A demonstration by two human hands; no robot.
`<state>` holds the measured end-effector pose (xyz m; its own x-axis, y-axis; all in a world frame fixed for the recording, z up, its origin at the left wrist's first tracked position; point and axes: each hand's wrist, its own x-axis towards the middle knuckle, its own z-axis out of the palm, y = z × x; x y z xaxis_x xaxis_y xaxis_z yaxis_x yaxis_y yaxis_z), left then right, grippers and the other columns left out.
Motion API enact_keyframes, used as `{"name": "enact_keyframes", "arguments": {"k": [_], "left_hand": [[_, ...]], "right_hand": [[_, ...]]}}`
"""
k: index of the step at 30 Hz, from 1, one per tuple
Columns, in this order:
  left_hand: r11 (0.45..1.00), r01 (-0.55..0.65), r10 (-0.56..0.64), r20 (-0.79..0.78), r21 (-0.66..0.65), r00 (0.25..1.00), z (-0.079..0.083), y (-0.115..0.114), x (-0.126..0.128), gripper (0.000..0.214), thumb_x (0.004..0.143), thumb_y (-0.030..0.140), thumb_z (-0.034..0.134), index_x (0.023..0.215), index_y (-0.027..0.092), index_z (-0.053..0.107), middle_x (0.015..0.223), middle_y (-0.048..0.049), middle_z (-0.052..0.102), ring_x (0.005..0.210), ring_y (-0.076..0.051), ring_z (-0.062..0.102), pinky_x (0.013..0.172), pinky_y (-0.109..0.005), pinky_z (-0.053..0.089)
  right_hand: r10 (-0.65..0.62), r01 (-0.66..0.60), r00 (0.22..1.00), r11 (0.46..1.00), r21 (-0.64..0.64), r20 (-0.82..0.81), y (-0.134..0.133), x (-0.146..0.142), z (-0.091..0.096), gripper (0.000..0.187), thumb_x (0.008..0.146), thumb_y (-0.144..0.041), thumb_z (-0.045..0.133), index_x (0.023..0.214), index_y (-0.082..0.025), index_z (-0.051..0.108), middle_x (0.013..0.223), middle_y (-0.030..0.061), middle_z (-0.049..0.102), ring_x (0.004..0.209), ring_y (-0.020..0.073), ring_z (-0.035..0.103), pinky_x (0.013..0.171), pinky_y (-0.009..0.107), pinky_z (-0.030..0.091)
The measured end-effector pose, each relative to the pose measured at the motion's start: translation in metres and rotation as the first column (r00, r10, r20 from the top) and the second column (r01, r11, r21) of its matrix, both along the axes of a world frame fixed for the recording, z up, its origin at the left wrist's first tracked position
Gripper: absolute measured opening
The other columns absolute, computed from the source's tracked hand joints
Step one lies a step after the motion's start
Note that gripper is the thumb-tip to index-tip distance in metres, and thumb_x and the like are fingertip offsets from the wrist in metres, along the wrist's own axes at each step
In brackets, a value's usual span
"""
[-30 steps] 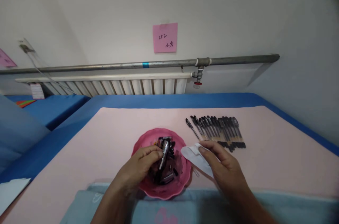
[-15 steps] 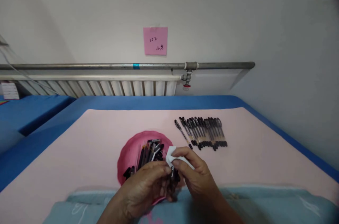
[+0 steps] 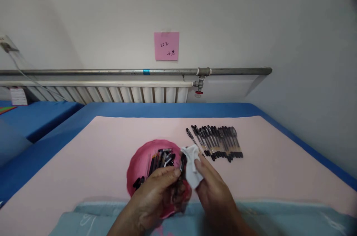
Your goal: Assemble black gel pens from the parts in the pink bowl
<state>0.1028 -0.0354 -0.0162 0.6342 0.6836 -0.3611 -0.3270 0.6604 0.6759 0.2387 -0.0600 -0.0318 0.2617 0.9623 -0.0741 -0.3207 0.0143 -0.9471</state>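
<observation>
My left hand (image 3: 157, 195) is closed around a dark pen (image 3: 182, 163), whose upper end sticks up past the thumb. In my right hand (image 3: 213, 185) a white cloth or tissue (image 3: 193, 169) is pinched, hanging just right of the pen. Beneath both hands lies a round pink plate (image 3: 134, 163) with a wavy rim, and several loose pens and dark caps (image 3: 164, 156) rest in it. Behind my right hand, a row of capped black pens (image 3: 220, 141) lies side by side on the pink surface. My left hand hides the plate's near part.
A pink sheet (image 3: 111, 146) covers the surface, with a blue border (image 3: 167, 108) around it. Light blue patterned fabric (image 3: 92, 217) lies along the near edge. At the back are a white radiator (image 3: 134, 92), a metal pipe (image 3: 111, 72) and a pink note (image 3: 166, 46) on the wall.
My right hand has drawn the white cloth slightly right, off the pen, and more of the cloth shows. My left hand still holds the pen. The whole view has shifted a little.
</observation>
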Motion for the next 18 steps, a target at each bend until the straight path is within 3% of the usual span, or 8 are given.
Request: {"name": "enact_keyframes", "arguments": {"k": [5, 9, 12, 14, 18], "left_hand": [[0.996, 0.078, -0.075, 0.062, -0.041, 0.995, -0.006, -0.001, 0.0, 0.03, 0.073, 0.042, 0.065, 0.073, 0.016, 0.05, 0.055, 0.0026, 0.049, 0.041, -0.006, 0.041, 0.042, -0.021, 0.025], [0.986, 0.156, -0.16, 0.064, 0.061, 0.985, -0.01, -0.007, 0.003, 0.027, 0.075, 0.038, 0.062, 0.074, 0.013, 0.053, 0.056, 0.0004, 0.05, 0.041, -0.007, 0.043, 0.042, -0.021, 0.026], [0.972, 0.226, -0.231, 0.074, 0.07, 0.97, -0.009, -0.011, 0.005, 0.027, 0.075, 0.039, 0.06, 0.071, 0.013, 0.052, 0.054, 0.0003, 0.049, 0.039, -0.008, 0.043, 0.04, -0.022, 0.026], [0.97, 0.233, -0.238, 0.096, 0.064, 0.966, -0.006, -0.01, 0.003, 0.026, 0.076, 0.038, 0.059, 0.073, 0.013, 0.052, 0.054, 0.0007, 0.048, 0.04, -0.007, 0.042, 0.04, -0.021, 0.026], [0.994, 0.104, -0.107, 0.1, 0.036, 0.989, 0.0, -0.001, -0.009, 0.025, 0.076, 0.039, 0.06, 0.077, 0.015, 0.052, 0.049, 0.0044, 0.042, 0.04, -0.006, 0.037, 0.041, -0.019, 0.025]], "right_hand": [[0.096, -0.094, 0.992, 0.995, -0.04, 0.079, -0.003, -0.01, 0.002, 0.047, 0.071, -0.044, 0.065, 0.111, -0.021, 0.062, 0.076, 0.0027, 0.067, 0.066, 0.0196, 0.06, 0.056, 0.028, 0.046], [0.091, -0.091, 0.996, 0.995, -0.033, -0.004, 0.0, -0.011, 0.004, 0.03, 0.071, -0.046, 0.065, 0.087, -0.02, 0.065, 0.058, -0.0032, 0.056, 0.05, 0.0123, 0.051, 0.046, 0.022, 0.039], [0.047, -0.057, 0.991, 0.996, -0.074, -0.129, 0.002, -0.011, 0.007, 0.027, 0.069, -0.046, 0.068, 0.073, -0.02, 0.06, 0.055, -0.0044, 0.053, 0.046, 0.0096, 0.047, 0.042, 0.02, 0.036], [0.041, -0.074, 0.96, 0.991, -0.108, -0.279, 0.004, -0.011, 0.01, 0.028, 0.068, -0.046, 0.068, 0.073, -0.02, 0.059, 0.06, -0.002, 0.058, 0.05, 0.0121, 0.052, 0.043, 0.02, 0.037], [0.104, -0.158, 0.873, 0.985, -0.074, -0.477, 0.008, -0.006, 0.011, 0.032, 0.065, -0.045, 0.069, 0.084, -0.02, 0.063, 0.075, 0.0059, 0.066, 0.072, 0.0213, 0.062, 0.055, 0.028, 0.047]]}}
